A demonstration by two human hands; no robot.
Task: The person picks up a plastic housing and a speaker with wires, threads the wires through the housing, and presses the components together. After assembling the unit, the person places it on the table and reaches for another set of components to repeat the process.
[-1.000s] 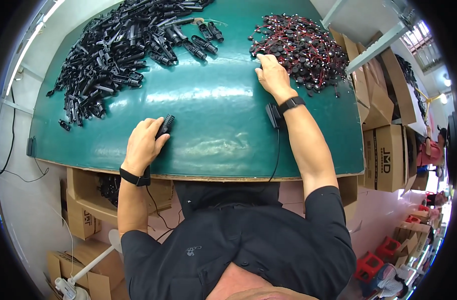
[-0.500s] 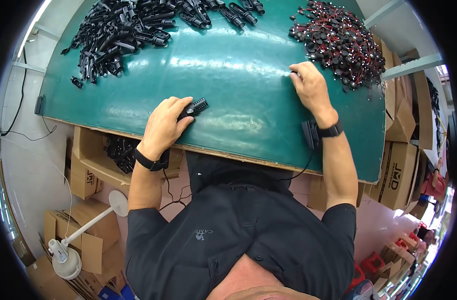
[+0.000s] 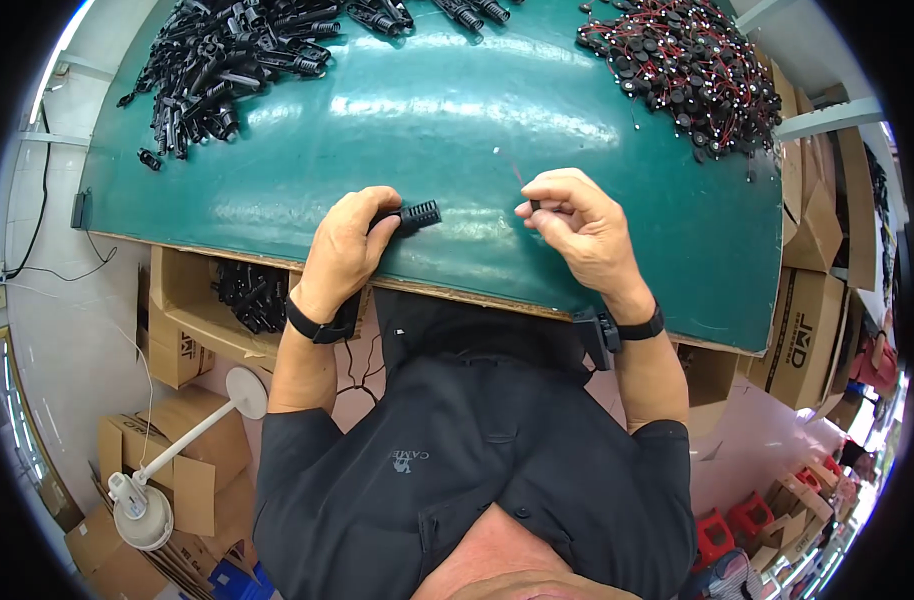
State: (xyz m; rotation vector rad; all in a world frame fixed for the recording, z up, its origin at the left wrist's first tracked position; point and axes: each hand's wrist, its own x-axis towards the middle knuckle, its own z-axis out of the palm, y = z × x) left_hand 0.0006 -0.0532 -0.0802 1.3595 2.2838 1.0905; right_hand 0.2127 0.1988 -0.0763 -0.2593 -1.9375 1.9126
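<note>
My left hand is closed round a black plastic housing, whose ribbed end sticks out past the thumb and fingers toward the right. Across a short gap, my right hand pinches a small round black part with a thin red wire. A tiny white connector tips that wire, pointing away from me. My fingers cover most of the round part. Both hands are just above the near side of the green tabletop.
A heap of black plastic housings lies far left on the table. Far right is a pile of small round black parts with red wires. Below the table's left edge, an open cardboard box holds more black pieces. A white lamp stands lower left.
My right hand has moved left and nearer from beside the wired-parts pile, bringing a wired part with it. My left hand has shifted slightly right, the housing now pointing more to the right.
</note>
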